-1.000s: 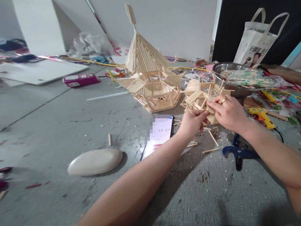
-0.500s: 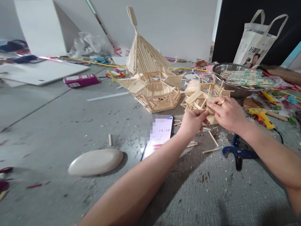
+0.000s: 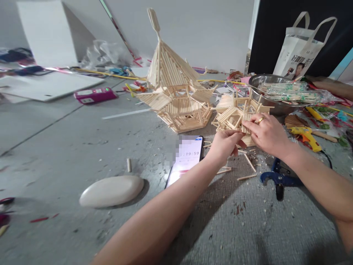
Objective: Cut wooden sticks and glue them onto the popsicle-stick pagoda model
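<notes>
A small wooden stick model (image 3: 230,116) stands on the grey floor right of centre. At its front edge, my left hand (image 3: 226,144) is closed in a pinch; what lies between the fingertips is too small to name. My right hand (image 3: 268,133), with a ring on one finger, presses its fingertips on a small slatted panel (image 3: 246,123) of the model. Left of it stands a larger stick model (image 3: 182,105) with a tall pointed roof. Loose short sticks (image 3: 247,177) lie below my hands.
A lit phone (image 3: 187,154) lies beside my left forearm. A pale smooth stone (image 3: 111,190) is at left. At right are blue cutters (image 3: 279,178), a yellow glue gun (image 3: 307,137) and a metal bowl (image 3: 285,106) of bagged sticks. A white bag (image 3: 300,51) stands behind.
My left hand has shifted very slightly, staying at the model's front edge. The right hand remains on the panel. The phone's display has gone from 19:58 to 19:59.
</notes>
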Available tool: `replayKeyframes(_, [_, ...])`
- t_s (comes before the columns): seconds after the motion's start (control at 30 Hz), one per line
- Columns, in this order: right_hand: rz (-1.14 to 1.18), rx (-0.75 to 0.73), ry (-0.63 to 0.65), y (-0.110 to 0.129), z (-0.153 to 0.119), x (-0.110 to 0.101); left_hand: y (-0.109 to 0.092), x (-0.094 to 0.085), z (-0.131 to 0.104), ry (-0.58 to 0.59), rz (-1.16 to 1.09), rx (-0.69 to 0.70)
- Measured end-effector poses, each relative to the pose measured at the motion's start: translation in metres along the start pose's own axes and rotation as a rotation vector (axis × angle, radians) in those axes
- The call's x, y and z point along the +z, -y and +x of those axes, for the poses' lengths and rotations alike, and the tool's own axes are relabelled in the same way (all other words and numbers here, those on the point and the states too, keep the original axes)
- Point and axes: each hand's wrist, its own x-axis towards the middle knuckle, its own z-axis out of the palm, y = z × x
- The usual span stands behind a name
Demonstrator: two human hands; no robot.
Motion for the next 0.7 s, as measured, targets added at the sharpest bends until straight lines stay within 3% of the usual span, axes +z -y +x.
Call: replayKeyframes(0.7, [-0.017,0.007,-0.001,0.0012,0.0005,-0.0005,0.005,0.0011,0.0046,-0.073,0.162,0.134])
